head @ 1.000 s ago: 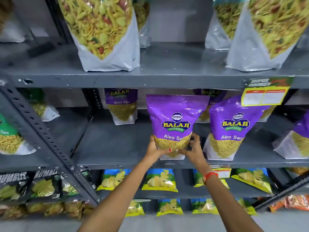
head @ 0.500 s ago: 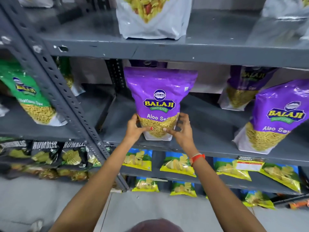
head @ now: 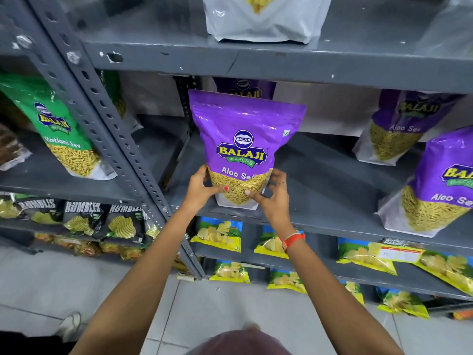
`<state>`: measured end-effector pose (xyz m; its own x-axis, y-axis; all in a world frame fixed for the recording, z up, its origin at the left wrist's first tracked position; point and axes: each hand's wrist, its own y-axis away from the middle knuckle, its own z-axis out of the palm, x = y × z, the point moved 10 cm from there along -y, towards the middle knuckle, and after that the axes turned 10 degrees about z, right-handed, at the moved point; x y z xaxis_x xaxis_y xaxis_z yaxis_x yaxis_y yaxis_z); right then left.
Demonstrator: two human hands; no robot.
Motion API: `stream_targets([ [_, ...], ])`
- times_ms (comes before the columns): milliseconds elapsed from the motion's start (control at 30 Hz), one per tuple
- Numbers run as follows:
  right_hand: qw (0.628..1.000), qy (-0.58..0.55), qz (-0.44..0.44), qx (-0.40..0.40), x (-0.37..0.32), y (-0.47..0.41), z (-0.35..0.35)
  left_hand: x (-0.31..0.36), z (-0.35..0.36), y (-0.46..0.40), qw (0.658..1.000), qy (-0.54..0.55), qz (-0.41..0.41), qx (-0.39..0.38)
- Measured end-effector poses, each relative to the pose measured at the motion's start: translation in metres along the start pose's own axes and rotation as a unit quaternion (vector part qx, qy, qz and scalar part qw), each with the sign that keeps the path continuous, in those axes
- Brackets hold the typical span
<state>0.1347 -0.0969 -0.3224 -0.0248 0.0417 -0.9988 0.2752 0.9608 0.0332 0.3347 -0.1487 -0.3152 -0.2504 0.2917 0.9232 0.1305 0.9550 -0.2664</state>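
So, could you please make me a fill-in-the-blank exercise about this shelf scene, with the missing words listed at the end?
1. The left hand and the right hand grip the Aloo Sev pouch, which is ____ in colour.
2. The orange wristband sits on the ____ wrist.
3. The Ratlami Sev pouch, left of the slotted post, is ____ in colour.
Missing words: purple; right; green.

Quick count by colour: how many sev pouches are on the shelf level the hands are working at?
Purple Aloo Sev pouches: 4, one held between the left hand and right hand
Green Ratlami Sev pouches: 2
Total: 6
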Motion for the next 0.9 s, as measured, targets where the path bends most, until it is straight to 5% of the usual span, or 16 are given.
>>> stream_targets([
  [500, 1.000, 0.005, 0.001, -0.014, -0.004, 0.015, -0.007, 0.003, 0.000, 0.014, 1.000, 0.016, -0.005, 0.010],
  [600, 0.999, -0.028, 0.009, -0.013, -0.016, 0.026, -0.023, 0.023, -0.006, 0.033, 0.995, 0.011, 0.005, 0.102],
  [733, 0.997, -0.024, -0.069, 0.008, -0.066, 0.050, -0.063, 0.110, -0.012, 0.070, 0.938, -0.005, 0.174, 0.301],
  [900, 0.974, -0.031, -0.197, 0.110, -0.161, 0.079, -0.152, 0.246, 0.054, 0.071, 0.899, 0.027, 0.339, 0.277],
])
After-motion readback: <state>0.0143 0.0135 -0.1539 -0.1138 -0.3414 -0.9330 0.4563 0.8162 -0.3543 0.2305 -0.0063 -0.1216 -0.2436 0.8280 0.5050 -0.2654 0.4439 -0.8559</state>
